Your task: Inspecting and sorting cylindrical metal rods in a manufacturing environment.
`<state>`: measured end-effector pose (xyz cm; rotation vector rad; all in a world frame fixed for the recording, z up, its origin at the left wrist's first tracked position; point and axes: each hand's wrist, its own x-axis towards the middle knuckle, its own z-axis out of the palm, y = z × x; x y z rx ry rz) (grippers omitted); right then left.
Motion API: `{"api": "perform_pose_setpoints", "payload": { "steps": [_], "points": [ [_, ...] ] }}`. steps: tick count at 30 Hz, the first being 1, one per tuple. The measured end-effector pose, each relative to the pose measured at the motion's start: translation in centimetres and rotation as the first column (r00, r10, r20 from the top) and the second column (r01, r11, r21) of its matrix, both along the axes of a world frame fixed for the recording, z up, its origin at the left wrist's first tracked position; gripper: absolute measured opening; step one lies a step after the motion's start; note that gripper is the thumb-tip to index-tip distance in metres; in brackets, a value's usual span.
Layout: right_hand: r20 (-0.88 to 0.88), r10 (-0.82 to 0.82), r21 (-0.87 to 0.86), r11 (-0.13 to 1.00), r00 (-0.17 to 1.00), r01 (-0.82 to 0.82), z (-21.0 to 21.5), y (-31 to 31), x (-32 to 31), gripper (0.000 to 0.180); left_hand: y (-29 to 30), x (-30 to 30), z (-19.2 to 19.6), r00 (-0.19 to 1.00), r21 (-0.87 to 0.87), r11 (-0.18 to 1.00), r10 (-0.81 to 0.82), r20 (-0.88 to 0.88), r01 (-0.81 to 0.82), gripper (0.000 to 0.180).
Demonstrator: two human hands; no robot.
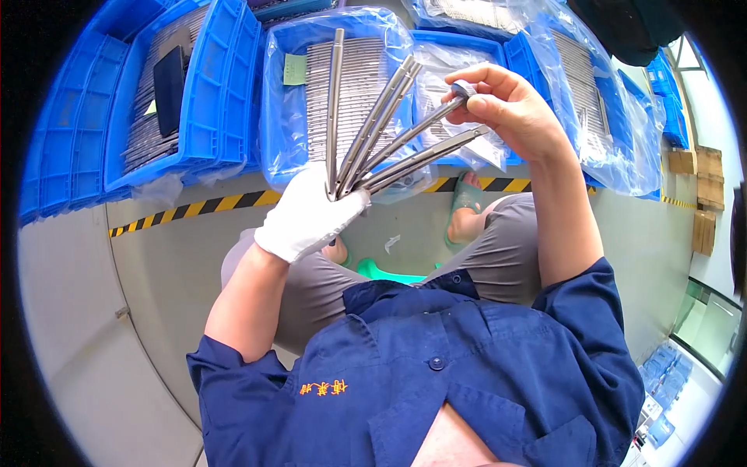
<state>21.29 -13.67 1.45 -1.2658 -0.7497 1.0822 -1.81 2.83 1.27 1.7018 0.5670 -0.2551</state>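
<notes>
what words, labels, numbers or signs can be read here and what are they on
Navy shirt: orange embroidered characters, which I won't copy.
Green note: any writing too small to read.
Floor tape: black-and-yellow stripes, no words visible.
Metal rods in the left hand: no legible marks.

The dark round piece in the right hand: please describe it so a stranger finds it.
Near the blue bins, the gloved left hand holds fanned metal rods. One reaches the bare right hand, which pinches the dark round piece at that rod's end. It is short and wide; the rods are long and thin.
</notes>
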Motion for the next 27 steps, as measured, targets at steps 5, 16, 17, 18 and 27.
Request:
{"api": "perform_pose_setpoints", "payload": {
  "steps": [5, 16, 17, 18, 27],
  "points": [
    [0.277, 0.025, -0.136, 0.991, 0.961, 0.013, 0.7, -0.1, -0.1, 0.035, 0.0, -0.3, -0.3, 0.997, 0.086, 0.996, -0.036, 0.064, 0.031, 0.013],
    [0.014, 0.029, -0.132, 0.991, 0.999, -0.027, -1.1, 0.2, -0.7, 0.032, -0.2, -0.4, -0.5, 0.993, -0.004, 0.998, -0.056, 0.102, 0.056, 0.021],
    [0.022, 0.021, -0.144, 0.989, 1.000, -0.018, -0.9, 0.2, -0.6, 0.032, -0.1, -0.3, -0.6, 0.997, -0.020, 1.000, -0.011, 0.072, 0.013, 0.022],
    [0.013, 0.049, -0.142, 0.989, 0.999, -0.046, -0.8, 0.2, -0.4, 0.032, 0.0, -0.3, -0.6, 0.998, -0.020, 1.000, 0.019, 0.056, -0.018, 0.022],
    [-0.161, 0.028, -0.008, 1.000, 0.987, -0.029, -1.3, 0.5, 0.5, 0.040, 0.4, -0.7, 0.1, 0.996, -0.299, 0.953, -0.069, -0.048, 0.052, 0.035]
  ]
}}
